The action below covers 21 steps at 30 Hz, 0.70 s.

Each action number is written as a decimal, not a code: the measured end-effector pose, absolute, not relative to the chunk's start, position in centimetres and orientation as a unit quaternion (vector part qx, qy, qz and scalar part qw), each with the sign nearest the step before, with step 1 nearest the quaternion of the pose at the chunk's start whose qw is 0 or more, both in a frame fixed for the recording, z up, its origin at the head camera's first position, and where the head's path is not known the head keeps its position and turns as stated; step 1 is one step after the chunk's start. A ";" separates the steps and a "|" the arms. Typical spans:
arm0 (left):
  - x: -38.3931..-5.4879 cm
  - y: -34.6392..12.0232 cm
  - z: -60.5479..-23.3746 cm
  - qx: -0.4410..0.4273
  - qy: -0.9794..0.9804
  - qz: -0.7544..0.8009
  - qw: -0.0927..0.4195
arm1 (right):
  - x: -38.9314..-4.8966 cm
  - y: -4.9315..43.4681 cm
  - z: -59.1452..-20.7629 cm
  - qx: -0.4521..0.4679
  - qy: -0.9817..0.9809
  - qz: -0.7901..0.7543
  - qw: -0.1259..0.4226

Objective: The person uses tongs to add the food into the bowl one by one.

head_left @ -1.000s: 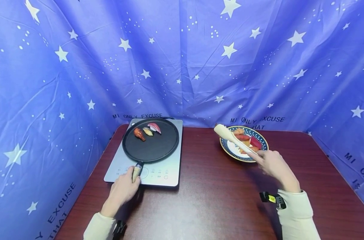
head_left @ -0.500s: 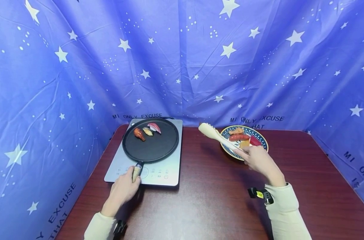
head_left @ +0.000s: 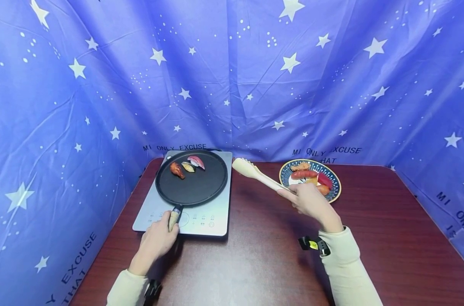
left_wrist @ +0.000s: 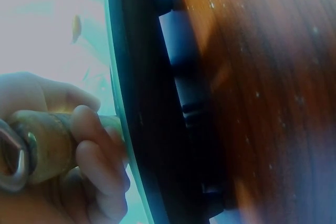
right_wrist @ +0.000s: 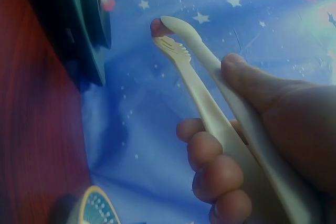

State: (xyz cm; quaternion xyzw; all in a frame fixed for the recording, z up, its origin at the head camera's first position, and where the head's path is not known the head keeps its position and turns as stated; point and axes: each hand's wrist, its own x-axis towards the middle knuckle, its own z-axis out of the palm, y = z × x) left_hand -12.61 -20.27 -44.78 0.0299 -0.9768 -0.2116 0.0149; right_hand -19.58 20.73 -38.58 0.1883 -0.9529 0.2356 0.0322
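My right hand [head_left: 312, 204] grips the cream tongs [head_left: 260, 177], thumb along one arm, fingers curled round the other; their tips pinch a small reddish-brown piece [right_wrist: 156, 27], mostly hidden, held in the air between pan and plate, near the cooker's right edge; my left hand [head_left: 159, 238] is wrapped round the pan handle [head_left: 174, 219]; black pan [head_left: 197, 187] sits on the silver cooker [head_left: 218, 212], with a drumstick [head_left: 177, 170], a yellowish piece [head_left: 187, 167] and a pink-and-white piece [head_left: 195, 162] in its upper left; patterned plate [head_left: 334, 174] lies partly behind my right hand, bearing a red sausage [head_left: 304, 174] among other food; dark red table [head_left: 254, 259] under all; starry blue curtain [head_left: 232, 93] behind.
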 end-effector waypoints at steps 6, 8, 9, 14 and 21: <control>-12.7 -20.3 -44.8 0.029 -0.978 -0.208 0.017 | -19.8 18.6 -38.5 0.196 -0.944 0.266 0.002; -12.7 -20.3 -44.7 0.029 -0.978 -0.208 0.017 | -19.8 17.8 -38.4 0.206 -0.943 0.261 0.006; -12.7 -20.3 -44.7 0.029 -0.978 -0.208 0.017 | -19.8 17.5 -38.5 0.212 -0.943 0.256 0.009; -12.6 -20.3 -44.8 0.029 -0.977 -0.210 0.016 | -20.0 16.0 -38.8 0.242 -0.945 0.217 0.039; -12.6 -20.3 -44.7 0.030 -0.978 -0.208 0.016 | -20.4 14.3 -39.0 0.265 -0.940 0.210 0.056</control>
